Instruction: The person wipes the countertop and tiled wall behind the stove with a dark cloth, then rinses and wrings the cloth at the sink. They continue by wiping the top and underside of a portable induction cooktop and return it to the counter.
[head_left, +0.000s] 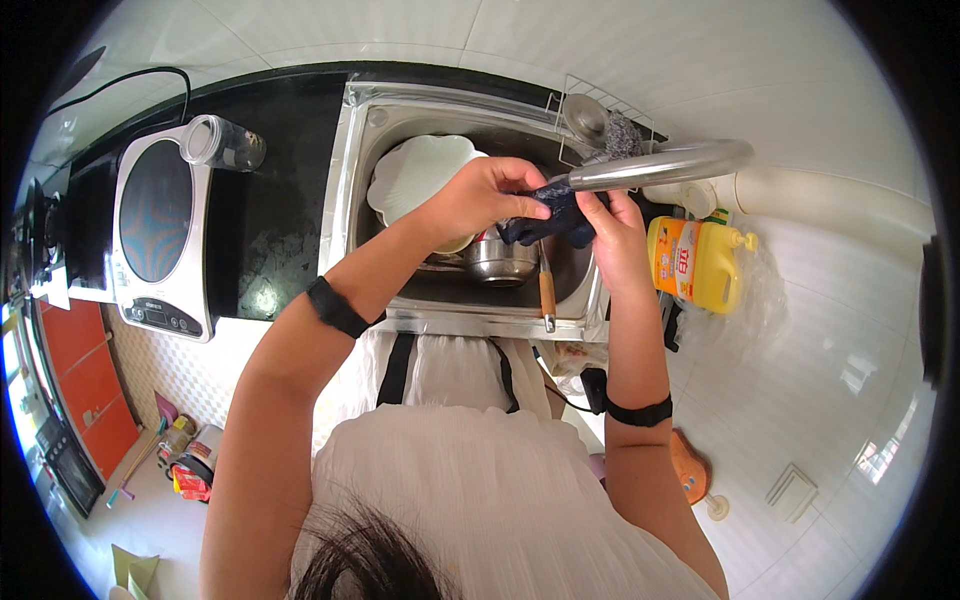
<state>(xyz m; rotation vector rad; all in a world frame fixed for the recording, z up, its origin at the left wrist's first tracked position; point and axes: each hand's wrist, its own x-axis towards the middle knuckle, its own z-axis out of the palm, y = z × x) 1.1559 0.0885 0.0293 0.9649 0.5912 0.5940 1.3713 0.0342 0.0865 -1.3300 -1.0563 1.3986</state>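
Note:
Both my hands hold a dark blue cloth (556, 214) under the spout of a curved metal faucet (652, 166). My left hand (487, 199) pinches its left side between thumb and fingers. At its right side, my right hand (619, 236) grips the cloth with the thumb on top. Beneath them lies a stainless steel sink (431, 300). In it sit a white scallop-edged plate (420, 176) and a metal pot (502, 262), partly hidden by my left hand and the cloth. A wooden-handled utensil (547, 292) leans over the sink's front edge.
Behind the faucet, a wire rack (600, 97) holds a steel scrubber (622, 135). A yellow detergent jug (694, 262) stands right of the sink. To the left are an induction cooker (161, 225) and a clear jar (225, 142) lying partly over its edge.

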